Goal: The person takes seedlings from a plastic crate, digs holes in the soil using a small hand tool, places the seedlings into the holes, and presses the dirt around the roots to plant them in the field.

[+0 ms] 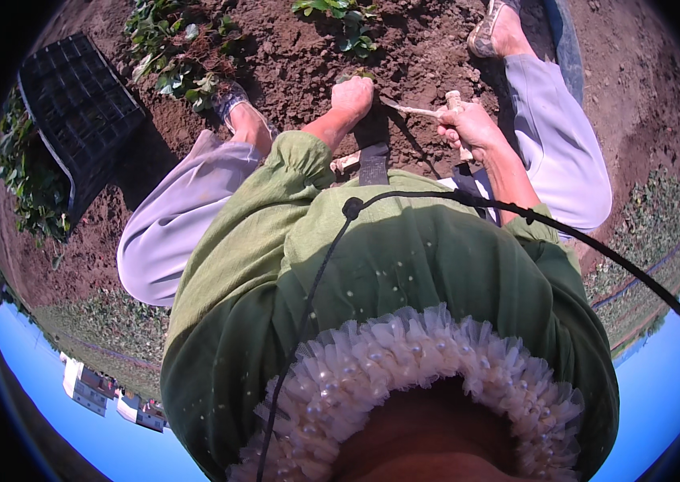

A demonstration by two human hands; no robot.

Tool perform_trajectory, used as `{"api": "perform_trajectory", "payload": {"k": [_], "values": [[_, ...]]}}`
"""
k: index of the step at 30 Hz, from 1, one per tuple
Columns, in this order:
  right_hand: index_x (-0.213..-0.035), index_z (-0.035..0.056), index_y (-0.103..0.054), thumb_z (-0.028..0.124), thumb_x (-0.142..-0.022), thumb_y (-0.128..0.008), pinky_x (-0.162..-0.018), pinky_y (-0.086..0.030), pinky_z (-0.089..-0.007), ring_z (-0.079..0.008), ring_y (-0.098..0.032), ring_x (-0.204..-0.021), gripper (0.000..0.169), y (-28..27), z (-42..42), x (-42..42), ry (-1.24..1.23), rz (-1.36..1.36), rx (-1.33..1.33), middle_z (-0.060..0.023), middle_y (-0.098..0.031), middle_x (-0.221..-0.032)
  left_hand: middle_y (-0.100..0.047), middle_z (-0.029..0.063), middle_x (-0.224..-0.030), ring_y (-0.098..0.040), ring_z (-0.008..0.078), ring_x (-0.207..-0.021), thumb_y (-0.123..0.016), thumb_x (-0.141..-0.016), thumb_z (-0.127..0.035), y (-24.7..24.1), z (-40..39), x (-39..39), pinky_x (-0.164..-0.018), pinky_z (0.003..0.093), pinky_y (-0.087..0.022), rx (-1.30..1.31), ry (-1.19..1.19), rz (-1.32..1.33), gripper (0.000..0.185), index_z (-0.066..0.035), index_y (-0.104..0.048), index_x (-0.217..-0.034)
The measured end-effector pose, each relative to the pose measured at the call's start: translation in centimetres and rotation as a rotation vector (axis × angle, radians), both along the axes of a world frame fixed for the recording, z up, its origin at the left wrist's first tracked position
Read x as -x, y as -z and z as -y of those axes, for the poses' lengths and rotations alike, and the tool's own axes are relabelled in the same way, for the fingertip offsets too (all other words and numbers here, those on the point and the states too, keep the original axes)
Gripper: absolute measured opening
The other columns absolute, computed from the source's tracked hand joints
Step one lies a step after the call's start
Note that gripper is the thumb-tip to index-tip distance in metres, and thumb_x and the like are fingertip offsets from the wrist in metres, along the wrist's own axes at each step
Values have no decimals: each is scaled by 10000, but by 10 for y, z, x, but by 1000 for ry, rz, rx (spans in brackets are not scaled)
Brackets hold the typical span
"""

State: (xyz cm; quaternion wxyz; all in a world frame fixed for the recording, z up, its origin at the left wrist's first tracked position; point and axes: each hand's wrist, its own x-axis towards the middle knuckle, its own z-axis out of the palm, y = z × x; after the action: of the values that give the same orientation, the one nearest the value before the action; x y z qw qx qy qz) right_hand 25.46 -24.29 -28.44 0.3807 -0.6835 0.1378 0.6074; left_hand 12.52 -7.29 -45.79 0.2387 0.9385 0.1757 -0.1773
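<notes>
My left hand (pixel 353 96) is closed in a fist low over the soil. The leaves of a small plant (pixel 362 73) show just past its knuckles, and the fingers seem to grip it; the stem and roots are hidden. In my right hand (pixel 473 128) is the pale handle (pixel 453 99) of a hand digging tool. Its thin shank (pixel 415 111) points left, with the tip at the loose soil (pixel 406 135) close to my left hand. Farther ahead a leafy seedling (pixel 355 30) stands in the ground.
To the left, a heap of leafy seedlings (pixel 180 51) with reddish roots lies beside my left foot (pixel 249 123). A black plastic crate (pixel 78 96) sits tilted, with more green plants (pixel 32 175) by it. A blue-grey curved object (pixel 566 48) is beyond my right foot (pixel 505 33).
</notes>
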Motion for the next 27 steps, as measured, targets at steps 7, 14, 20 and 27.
{"api": "perform_trajectory", "payload": {"k": [7, 14, 20, 27], "values": [[-823, -21, -589, 157, -789, -540, -617, -460, -370, -283, -607, -660, 188, 2, 0, 13, -623, 312, 118, -171, -618, -697, -613, 141, -801, -617, 309, -748, -517, -753, -180, 5, 4, -4, -624, 417, -500, -2, -103, -89, 138, -58, -569, -792], [-977, 32, -573, 155, -772, -557, -726, -450, -390, -354, -580, -841, 239, 19, -12, 38, -750, 559, 106, -216, -602, -906, -574, 141, -921, -564, 311, -912, -633, -729, -216, -18, -11, 3, -746, 406, -464, 117, -13, -53, 229, -49, -524, -842], [-1049, 49, -571, 167, -764, -582, -755, -457, -370, -347, -584, -870, 308, 32, 3, 51, -737, 744, 20, -206, -608, -897, -570, 129, -890, -563, 307, -903, -598, -739, -175, -6, -14, 11, -750, 401, -459, 165, 7, 4, 160, -82, -545, -859], [-874, -5, -561, 163, -768, -581, -670, -457, -387, -307, -596, -740, 199, -13, 5, 34, -822, 721, 17, -185, -605, -802, -567, 134, -877, -565, 309, -898, -571, -748, -155, -9, -8, 11, -762, 397, -465, 126, -17, -29, 128, -87, -558, -855]]}}
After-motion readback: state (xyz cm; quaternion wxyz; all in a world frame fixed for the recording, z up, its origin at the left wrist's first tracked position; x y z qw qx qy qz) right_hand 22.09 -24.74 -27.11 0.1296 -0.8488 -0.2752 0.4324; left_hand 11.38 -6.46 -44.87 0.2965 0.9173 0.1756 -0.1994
